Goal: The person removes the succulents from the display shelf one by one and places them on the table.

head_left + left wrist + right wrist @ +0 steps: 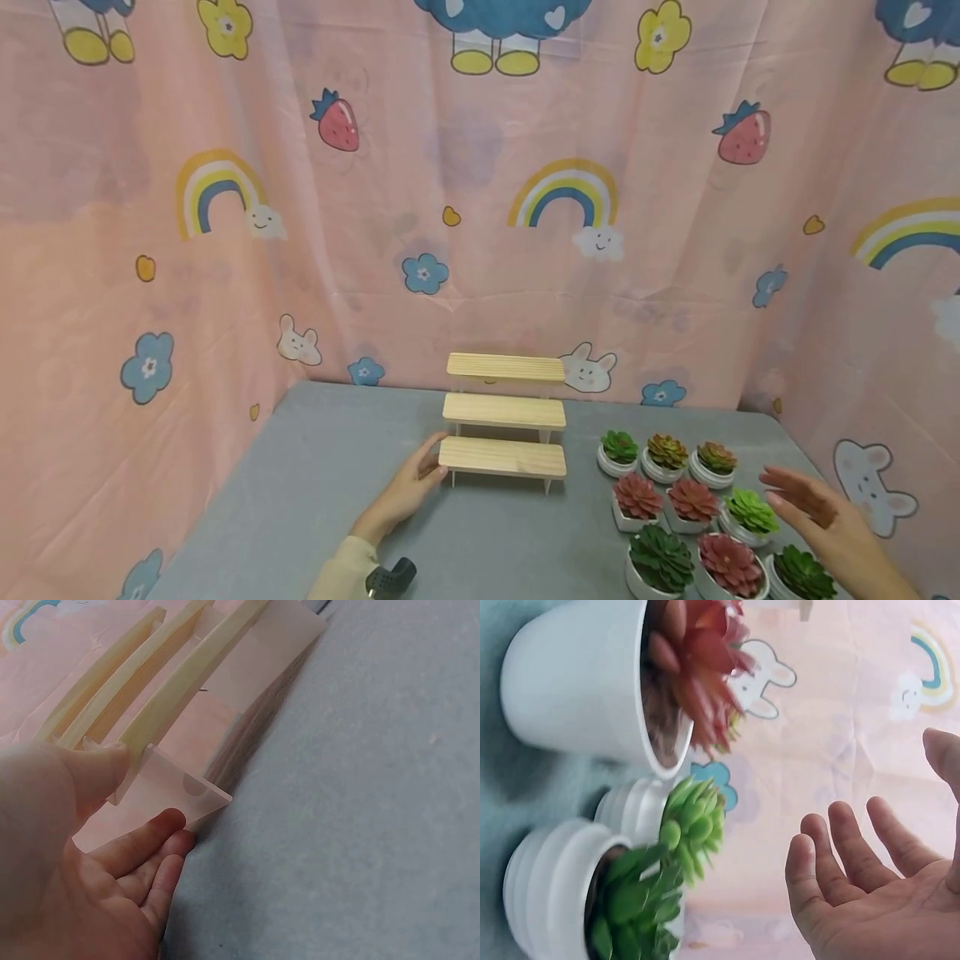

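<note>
A: How is the left hand [408, 487] being held?

B: It is being rested against the left end of the three-tier wooden shelf [504, 417]. In the left wrist view the thumb and fingers [150, 847] are being kept nearly straight against the clear side panel [176, 791] of the lowest tier; nothing is being clasped. The shelf is being touched directly beyond the fingertips, with its upper tiers stepped back and away from the palm.

A: And the right hand [821, 517]?

B: It is being held open above the table [315, 475], palm turned inward, fingers [840, 847] spread and only slightly bent. Nothing is being held or touched by it.

A: What is being shown closest to that open palm?

B: A cluster of potted succulents [686, 517] in white pots, standing in three rows just to the palm side of the hand and partly beneath it. In the right wrist view a bright green succulent [671, 862] and a red succulent [697, 667] are being seen just beside the fingers, apart from them.

A: How is the shelf being placed relative to the right hand?

B: Well apart from it, beyond the pots, toward the left hand. A pink patterned curtain [480, 208] is being hung behind everything.
</note>
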Tool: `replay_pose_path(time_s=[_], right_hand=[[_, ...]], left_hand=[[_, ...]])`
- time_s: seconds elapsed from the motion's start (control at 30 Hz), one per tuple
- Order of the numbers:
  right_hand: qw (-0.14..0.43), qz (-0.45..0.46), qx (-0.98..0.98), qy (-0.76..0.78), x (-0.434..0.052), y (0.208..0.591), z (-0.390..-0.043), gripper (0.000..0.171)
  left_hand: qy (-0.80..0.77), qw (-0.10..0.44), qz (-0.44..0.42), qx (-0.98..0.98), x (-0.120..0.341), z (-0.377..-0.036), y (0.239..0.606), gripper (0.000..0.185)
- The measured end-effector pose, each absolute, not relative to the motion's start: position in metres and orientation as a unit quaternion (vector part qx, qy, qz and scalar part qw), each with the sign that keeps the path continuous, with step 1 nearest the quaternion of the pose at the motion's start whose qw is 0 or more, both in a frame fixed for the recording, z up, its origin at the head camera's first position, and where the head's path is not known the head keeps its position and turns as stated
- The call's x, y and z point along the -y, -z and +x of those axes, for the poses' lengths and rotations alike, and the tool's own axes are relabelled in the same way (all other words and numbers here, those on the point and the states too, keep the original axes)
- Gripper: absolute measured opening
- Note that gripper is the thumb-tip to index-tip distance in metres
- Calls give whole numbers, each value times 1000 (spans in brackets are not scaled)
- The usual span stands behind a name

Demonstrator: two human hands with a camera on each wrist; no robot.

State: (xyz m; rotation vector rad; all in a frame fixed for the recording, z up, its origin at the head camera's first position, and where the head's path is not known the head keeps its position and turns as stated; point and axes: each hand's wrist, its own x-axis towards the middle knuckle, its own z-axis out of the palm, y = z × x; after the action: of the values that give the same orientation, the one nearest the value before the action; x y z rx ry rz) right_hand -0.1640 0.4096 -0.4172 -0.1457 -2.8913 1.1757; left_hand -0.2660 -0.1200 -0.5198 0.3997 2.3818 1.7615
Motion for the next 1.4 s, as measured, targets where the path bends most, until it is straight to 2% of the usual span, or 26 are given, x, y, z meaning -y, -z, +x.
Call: replay_pose_path(time_s=[0.13, 0.37, 0.63, 0.97, 1.4], right_hand=[[12, -36, 920, -391, -404, 417, -167, 65], [51, -12, 908, -415, -393, 424, -166, 56], [36, -14, 899, -435, -374, 423, -170, 61], [78, 61, 876, -472, -343, 416, -182, 47], [102, 127, 825, -541, -300, 401, -192, 38]], left_hand=[[-590, 76, 132, -793, 120, -265, 520, 63], [-583, 74, 132, -798, 121, -266, 522, 64], [-579, 77, 140, -800, 121, -270, 524, 65], [-584, 76, 135, -797, 120, -268, 523, 62], [-584, 78, 130, -797, 120, -268, 521, 64]])
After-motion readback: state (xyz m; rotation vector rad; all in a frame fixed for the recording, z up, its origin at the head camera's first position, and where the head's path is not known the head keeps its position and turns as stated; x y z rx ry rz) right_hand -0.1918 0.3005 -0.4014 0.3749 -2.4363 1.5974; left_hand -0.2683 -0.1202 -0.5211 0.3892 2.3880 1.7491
